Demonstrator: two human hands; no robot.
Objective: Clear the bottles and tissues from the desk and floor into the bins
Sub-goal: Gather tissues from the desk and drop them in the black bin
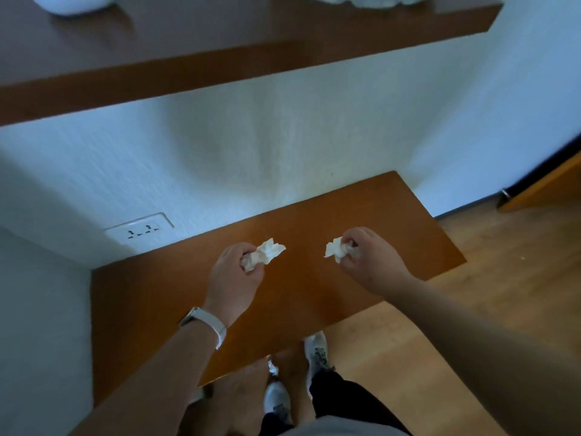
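My left hand (pixel 234 280) is closed around a crumpled white tissue (pixel 267 253), which sticks out past the fingers. My right hand (pixel 369 262) grips a second crumpled white tissue (pixel 336 251). Both hands hover just above the brown wooden desk (pixel 151 297), side by side near its middle, with a gap between them. A white watch band circles my left wrist. No bottle and no bin is in view.
A wooden shelf (pixel 220 67) runs across the wall above the desk, with a white rounded object (pixel 72 3) and crumpled white material (pixel 361 0) on it. A wall socket (pixel 140 229) sits left of the desk. My feet stand on the wood floor (pixel 503 262).
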